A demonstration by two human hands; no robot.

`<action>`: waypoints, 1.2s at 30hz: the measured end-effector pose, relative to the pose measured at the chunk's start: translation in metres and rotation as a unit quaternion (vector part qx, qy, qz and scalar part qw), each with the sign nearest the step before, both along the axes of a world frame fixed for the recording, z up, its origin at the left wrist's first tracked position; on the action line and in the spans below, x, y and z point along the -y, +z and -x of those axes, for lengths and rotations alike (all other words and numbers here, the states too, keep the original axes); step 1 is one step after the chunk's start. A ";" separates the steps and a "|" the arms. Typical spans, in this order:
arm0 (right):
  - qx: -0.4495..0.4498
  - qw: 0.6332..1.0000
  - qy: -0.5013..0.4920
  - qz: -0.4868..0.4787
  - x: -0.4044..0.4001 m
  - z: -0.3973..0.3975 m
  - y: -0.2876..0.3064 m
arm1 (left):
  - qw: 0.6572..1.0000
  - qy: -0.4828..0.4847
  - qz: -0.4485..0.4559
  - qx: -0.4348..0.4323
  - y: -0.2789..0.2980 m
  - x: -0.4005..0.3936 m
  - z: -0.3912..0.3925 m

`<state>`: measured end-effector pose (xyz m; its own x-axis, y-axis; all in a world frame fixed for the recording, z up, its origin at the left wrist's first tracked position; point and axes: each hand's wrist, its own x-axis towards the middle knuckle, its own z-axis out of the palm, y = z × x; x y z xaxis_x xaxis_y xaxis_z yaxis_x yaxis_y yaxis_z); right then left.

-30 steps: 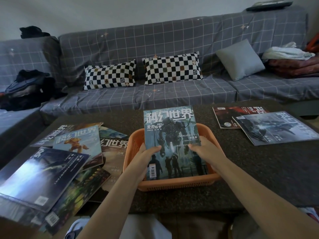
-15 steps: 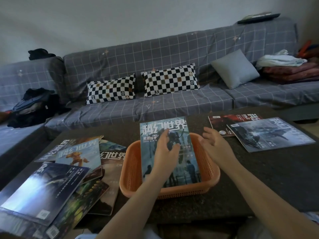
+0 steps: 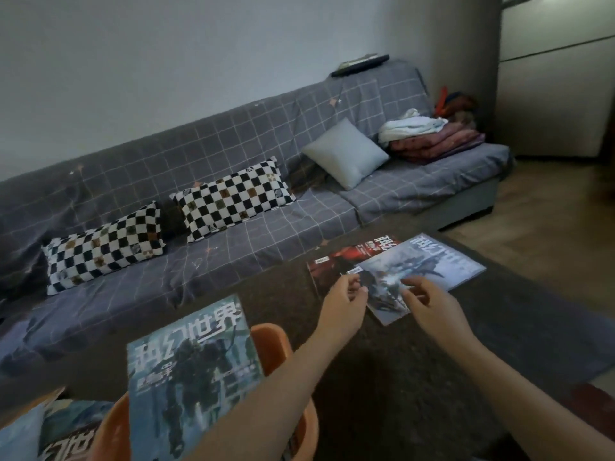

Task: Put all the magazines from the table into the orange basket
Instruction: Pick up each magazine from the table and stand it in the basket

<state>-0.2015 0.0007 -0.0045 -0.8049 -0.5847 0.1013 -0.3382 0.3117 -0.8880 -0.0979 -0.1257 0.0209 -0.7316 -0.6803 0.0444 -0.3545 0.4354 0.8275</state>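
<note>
The orange basket [image 3: 276, 337] stands on the dark table [image 3: 432, 377] at the lower left. A teal magazine [image 3: 193, 371] lies in it, sticking out over the far rim. At the table's right end a grey-blue magazine [image 3: 432, 264] lies flat, overlapping a red magazine [image 3: 346, 257]. My left hand [image 3: 346, 301] is at the grey-blue magazine's left edge with thumb and fingers loosely curled. My right hand [image 3: 429, 304] hovers over its near end, fingertips touching the cover. Neither hand holds anything.
More magazines [image 3: 66, 434] lie at the bottom left beside the basket, partly cut off. Behind the table runs a grey checked sofa [image 3: 233, 227] with cushions and folded blankets [image 3: 432, 141]. Bare floor [image 3: 549, 211] lies to the right.
Both hands have left the teal magazine in the basket and reached right to the grey-blue magazine. The view has swung right.
</note>
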 end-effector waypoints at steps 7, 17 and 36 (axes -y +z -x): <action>-0.093 0.972 -0.136 -0.168 0.005 0.055 -0.047 | 0.992 0.015 0.078 0.096 -0.039 0.035 0.098; -0.143 0.961 -0.144 -0.186 0.020 0.073 -0.082 | 0.945 0.043 0.188 0.266 -0.078 0.095 0.154; 0.120 0.988 -0.095 0.024 -0.030 0.037 -0.043 | 0.997 0.075 -0.010 0.020 -0.006 0.004 0.033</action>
<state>-0.2390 0.0309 -0.0473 -0.9039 -0.4198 -0.0813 -0.0558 0.3042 -0.9510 -0.1305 -0.1299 0.0147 -0.6232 -0.7821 0.0030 -0.4466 0.3590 0.8196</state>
